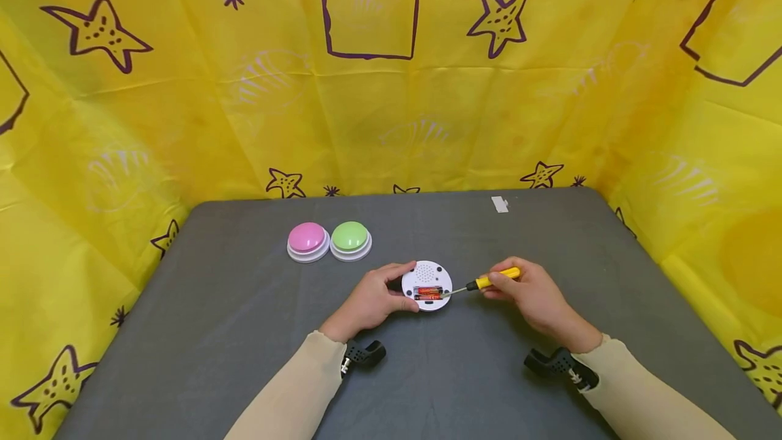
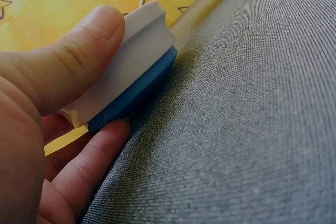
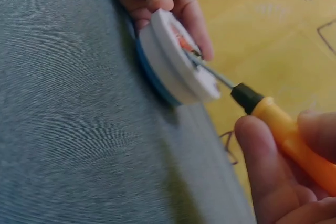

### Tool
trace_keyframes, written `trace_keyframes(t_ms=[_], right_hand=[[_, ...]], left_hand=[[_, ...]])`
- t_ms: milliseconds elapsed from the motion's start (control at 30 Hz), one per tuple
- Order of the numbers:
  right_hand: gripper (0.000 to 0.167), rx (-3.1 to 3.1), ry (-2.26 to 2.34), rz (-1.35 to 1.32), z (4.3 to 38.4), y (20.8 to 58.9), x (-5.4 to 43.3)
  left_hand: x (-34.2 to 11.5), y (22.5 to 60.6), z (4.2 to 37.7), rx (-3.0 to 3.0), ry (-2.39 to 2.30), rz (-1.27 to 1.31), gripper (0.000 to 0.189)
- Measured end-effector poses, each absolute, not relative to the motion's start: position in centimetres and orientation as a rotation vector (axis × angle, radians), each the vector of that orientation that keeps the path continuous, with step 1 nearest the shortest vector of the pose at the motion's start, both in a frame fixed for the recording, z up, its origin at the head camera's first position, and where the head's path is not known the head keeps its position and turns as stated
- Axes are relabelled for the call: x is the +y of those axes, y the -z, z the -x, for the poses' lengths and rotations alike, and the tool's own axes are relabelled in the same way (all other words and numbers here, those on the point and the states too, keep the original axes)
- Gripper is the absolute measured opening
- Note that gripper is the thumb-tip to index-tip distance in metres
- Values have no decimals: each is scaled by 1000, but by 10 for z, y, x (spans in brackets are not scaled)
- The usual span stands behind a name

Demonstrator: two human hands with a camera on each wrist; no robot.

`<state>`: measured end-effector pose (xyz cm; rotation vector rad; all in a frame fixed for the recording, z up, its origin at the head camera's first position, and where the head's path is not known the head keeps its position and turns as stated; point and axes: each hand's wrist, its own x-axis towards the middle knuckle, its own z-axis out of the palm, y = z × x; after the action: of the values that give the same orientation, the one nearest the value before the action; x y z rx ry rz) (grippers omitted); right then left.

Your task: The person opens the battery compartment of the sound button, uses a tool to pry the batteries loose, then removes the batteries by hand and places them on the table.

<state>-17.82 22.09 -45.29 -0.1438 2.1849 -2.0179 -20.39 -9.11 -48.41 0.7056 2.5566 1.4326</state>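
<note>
My left hand [image 1: 375,299] grips a round white button unit [image 1: 425,273] by its left edge, thumb on top and fingers beneath. Its underside faces up, showing speaker holes and two red batteries [image 1: 427,293] in an uncovered compartment. From the side, its blue dome [image 2: 139,95] points down toward the cloth. Between thumb and fingers, my right hand [image 1: 534,297] holds a yellow screwdriver [image 1: 499,278] with a black collar. The screwdriver's metal shaft [image 3: 212,73] reaches to the right end of the batteries; whether its tip touches them I cannot tell.
A pink button [image 1: 307,237] and a green button [image 1: 350,237] stand side by side, dome up, behind my left hand. A small white cover piece [image 1: 499,204] lies at the back right. Yellow patterned cloth [image 1: 366,121] hangs behind and beside the grey table [image 1: 244,331].
</note>
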Motion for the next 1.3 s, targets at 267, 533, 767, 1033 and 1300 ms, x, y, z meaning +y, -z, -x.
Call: trace_keyframes(t_ms=[267,533,767,1033,1300], right_hand=[[9,1860,2264,129,180,470,223],[9,1681,2336,80,181,475,222],[10,1611,2339,47,183,475,225],[8,1615,2359,136,182,471,230],[15,1509,2430,186,184,463,243]], left_hand=[[-92,485,204,2553,-1458,-723,82],[-94,486,205,2537,-1450,-686,82],[-93,485,206,2540,-1442,-681,82],[-92,487,206,2527,-1466,-702,81],[-93,487,204,2531,-1449,-667,82]])
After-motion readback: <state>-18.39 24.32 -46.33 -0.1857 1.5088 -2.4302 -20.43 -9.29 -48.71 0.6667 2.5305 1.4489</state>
